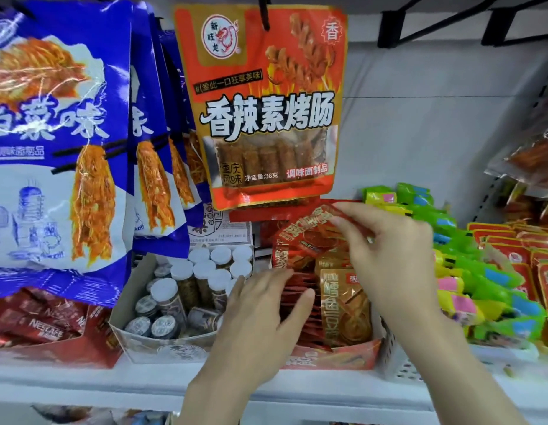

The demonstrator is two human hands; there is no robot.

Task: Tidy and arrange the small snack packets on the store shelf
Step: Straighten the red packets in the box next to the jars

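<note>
A red display box [334, 357] on the shelf holds several small red and orange snack packets [297, 299] standing in a row. My left hand [263, 314] rests on the front packets with fingers spread and thumb against their edges. My right hand [392, 250] reaches over the box and pinches the top of one red packet [306, 228] between thumb and fingers, tilting it above the row. An orange-brown packet [343, 305] stands upright at the right side of the box.
A box of small white-capped jars [187, 289] stands left of the red box. Green and yellow packets [469, 271] are piled to the right, red packets [542, 271] beyond. Large blue bags [52, 142] and a red-orange bag [263, 108] hang above. Nescafe sticks [43, 326] lie at lower left.
</note>
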